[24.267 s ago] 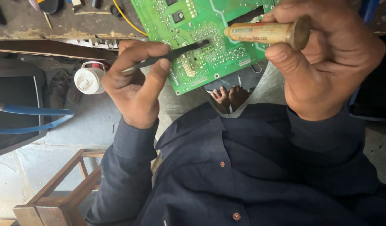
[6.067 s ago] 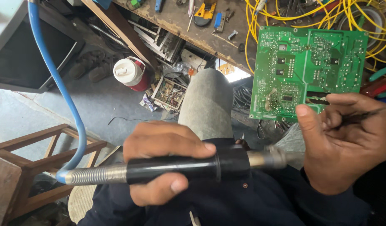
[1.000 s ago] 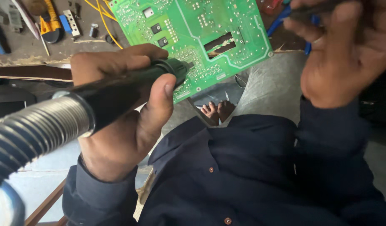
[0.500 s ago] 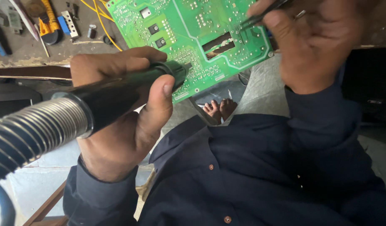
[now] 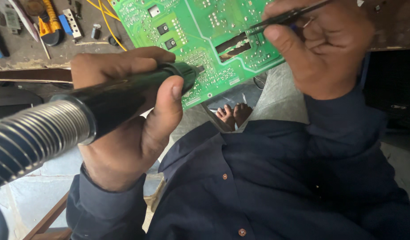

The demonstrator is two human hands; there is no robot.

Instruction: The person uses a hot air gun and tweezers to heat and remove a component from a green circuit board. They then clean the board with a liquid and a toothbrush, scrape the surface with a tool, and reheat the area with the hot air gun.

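At the left hand (image 5: 125,124), the grip is pressed together around a black hot-air wand (image 5: 125,95), its nozzle just touching or hovering at the near edge of the green board (image 5: 200,40); which, I cannot tell. Beyond the nozzle, the right hand (image 5: 320,44) pinches thin tweezers (image 5: 289,15) over a slot in the board. Risks, as judged: heat held too long near the nozzle could scorch the board; a tweezer slip could knock neighbouring parts; the ribbed hose (image 5: 31,138) behind the grip could tug the wand off aim. Bare toes (image 5: 234,113) sit below the board.
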